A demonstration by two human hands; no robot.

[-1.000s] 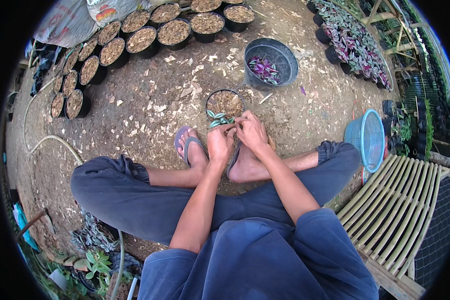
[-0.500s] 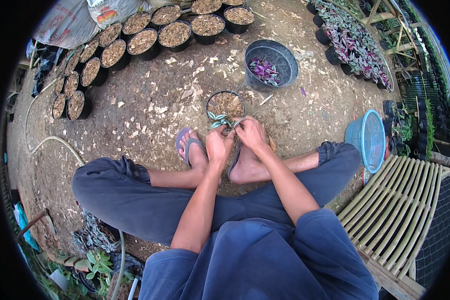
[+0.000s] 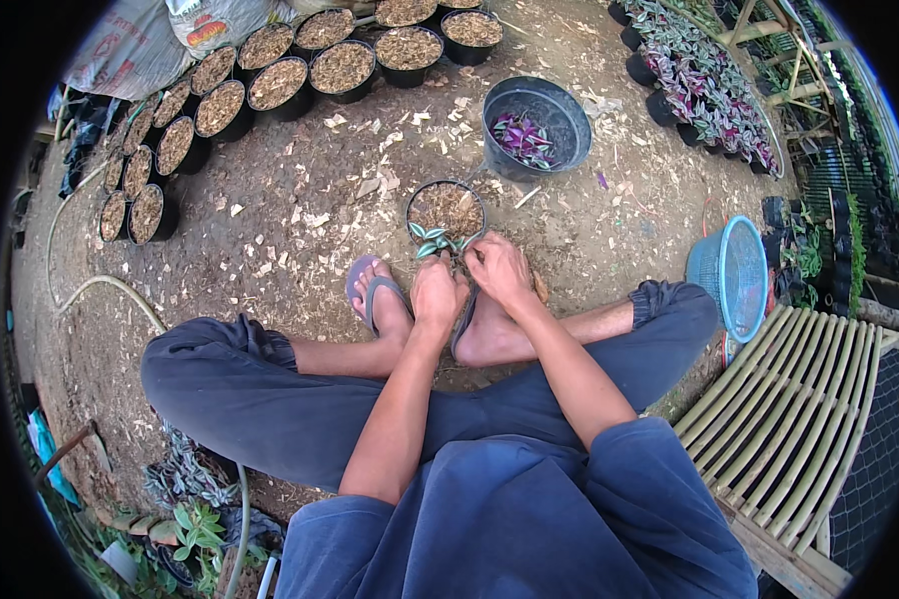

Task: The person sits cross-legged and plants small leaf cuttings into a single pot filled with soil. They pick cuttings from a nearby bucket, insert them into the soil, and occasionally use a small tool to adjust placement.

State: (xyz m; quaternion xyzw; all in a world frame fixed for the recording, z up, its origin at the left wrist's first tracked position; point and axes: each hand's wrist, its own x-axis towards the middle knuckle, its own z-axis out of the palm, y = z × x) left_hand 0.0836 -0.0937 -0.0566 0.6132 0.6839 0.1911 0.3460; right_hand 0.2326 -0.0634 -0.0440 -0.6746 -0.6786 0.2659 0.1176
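Note:
A small black pot (image 3: 448, 208) filled with brown wood-chip mix stands on the ground just beyond my feet. At its near rim, my left hand (image 3: 438, 293) is closed on a plant cutting (image 3: 431, 241) with green-and-silver striped leaves, which stick out past the fingers toward the pot. My right hand (image 3: 500, 270) sits close beside it, fingers bent inward in a pinch at the cutting's right side. Its fingertips and the stem are too small to make out clearly. Beyond the pot, a larger black bucket (image 3: 559, 125) holds several purple-leaved cuttings (image 3: 522, 141).
Rows of filled black pots (image 3: 343, 70) curve across the upper left, near white sacks (image 3: 130, 45). Purple and silver potted plants (image 3: 704, 85) line the upper right. A blue plastic basket (image 3: 743, 280) and a bamboo slat bench (image 3: 784, 409) are at the right; a hose (image 3: 105, 281) runs left.
The hands stay by the pot's near rim around the cutting; the right fingers have shifted slightly apart from the left. The whole view has moved a little.

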